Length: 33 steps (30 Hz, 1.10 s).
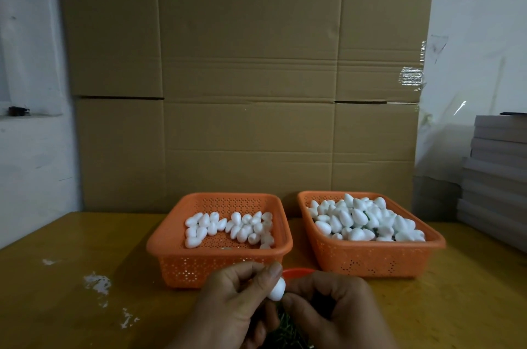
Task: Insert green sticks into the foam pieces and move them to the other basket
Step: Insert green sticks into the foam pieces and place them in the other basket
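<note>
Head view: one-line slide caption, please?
Left hand pinches a foam piece, right hand meets it, before two orange baskets of foam.

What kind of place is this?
Probably a small craft or packing workshop: a flattened cardboard box as backdrop, two orange baskets of foam pieces and stacked boards beside a worn table.

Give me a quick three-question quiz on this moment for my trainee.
1. True or false: the left hand holds a foam piece.
2. Which basket holds more foam: A the left basket, or B the right basket?
3. Fill in: green stems peek out between the pieces in the ___ basket.

Key: 1 true. 2 B. 3 right.
</note>
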Tool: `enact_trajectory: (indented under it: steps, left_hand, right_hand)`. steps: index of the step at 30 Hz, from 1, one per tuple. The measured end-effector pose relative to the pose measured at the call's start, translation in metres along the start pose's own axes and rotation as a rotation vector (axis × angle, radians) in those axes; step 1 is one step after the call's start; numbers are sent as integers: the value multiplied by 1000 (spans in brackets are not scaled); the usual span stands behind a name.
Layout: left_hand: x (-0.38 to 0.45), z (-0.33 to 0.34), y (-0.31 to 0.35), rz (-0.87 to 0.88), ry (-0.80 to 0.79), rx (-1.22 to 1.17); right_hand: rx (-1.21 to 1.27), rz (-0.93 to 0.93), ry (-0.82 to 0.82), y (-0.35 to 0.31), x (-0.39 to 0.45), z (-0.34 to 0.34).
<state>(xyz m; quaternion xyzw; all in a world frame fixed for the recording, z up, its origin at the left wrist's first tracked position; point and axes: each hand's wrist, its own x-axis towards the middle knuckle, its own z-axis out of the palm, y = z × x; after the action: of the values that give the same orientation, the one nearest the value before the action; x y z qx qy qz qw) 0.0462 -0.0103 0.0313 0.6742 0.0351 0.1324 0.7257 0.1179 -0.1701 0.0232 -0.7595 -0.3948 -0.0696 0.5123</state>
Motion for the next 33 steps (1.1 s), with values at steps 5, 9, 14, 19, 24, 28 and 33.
enact_trajectory:
  steps: [5,9,14,19,24,28,33]
  left_hand:
    - [3,-6,-2,34,-111,0]
    - [0,-5,0,89,-101,75]
    - [-4,-2,0,197,-50,179]
    - [-4,-2,-3,233,-25,236]
    - [-5,-2,-4,238,-19,240]
    - [-4,1,-6,248,18,261]
    - [-5,6,-8,249,74,263]
  right_hand:
    - [47,82,-21,3,1,-2]
    - [135,103,-26,-1,0,-3]
    - [211,92,-8,-5,-1,-1]
    - [258,95,-5,-7,-1,2]
    - [279,119,-47,-10,0,0]
    - [309,163,-63,-10,2,0]
    - [347,191,-115,-14,6,-4]
